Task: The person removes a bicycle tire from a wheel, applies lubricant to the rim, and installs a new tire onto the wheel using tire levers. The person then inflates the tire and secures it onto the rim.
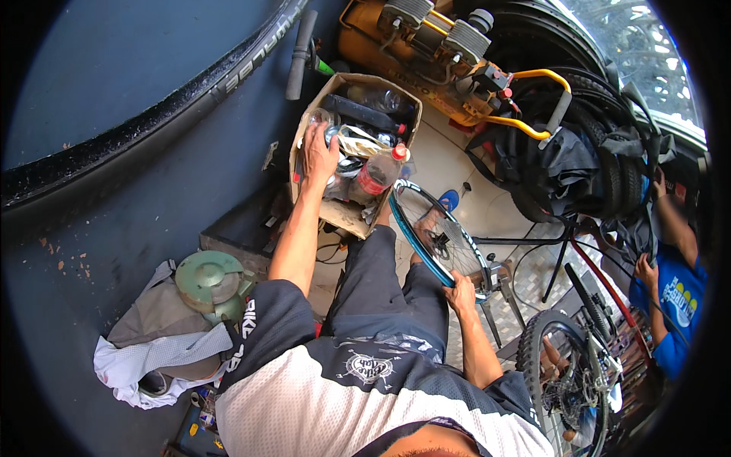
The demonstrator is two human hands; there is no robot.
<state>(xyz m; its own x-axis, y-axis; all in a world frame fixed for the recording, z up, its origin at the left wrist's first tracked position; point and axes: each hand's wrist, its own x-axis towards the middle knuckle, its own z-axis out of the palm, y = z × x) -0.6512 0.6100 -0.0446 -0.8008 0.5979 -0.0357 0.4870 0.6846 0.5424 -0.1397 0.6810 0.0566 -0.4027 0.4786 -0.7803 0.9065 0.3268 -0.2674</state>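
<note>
My left hand (pixel 318 154) reaches over the left side of an open cardboard box (pixel 346 218). Its fingers are stretched out among the contents, against a clear round plastic item (pixel 324 119); the fingertips are partly hidden. Inside the box lie a clear plastic bottle with a red cap (pixel 375 175), a dark bottle (pixel 364 114) and several small items. My right hand (pixel 460 292) is closed around the near edge of a spoked bicycle wheel (pixel 417 242) with a blue and black rim. The wheel leans tilted beside my right leg, and no tyre shows on it.
An orange air compressor (pixel 373 49) stands beyond the box. Tyres (pixel 586 99) and black bags hang at the far right. A bicycle (pixel 537 346) is on my right, near another person in a blue shirt (pixel 674 293). Cloths (pixel 164 350) and a green round object (pixel 204 278) lie left.
</note>
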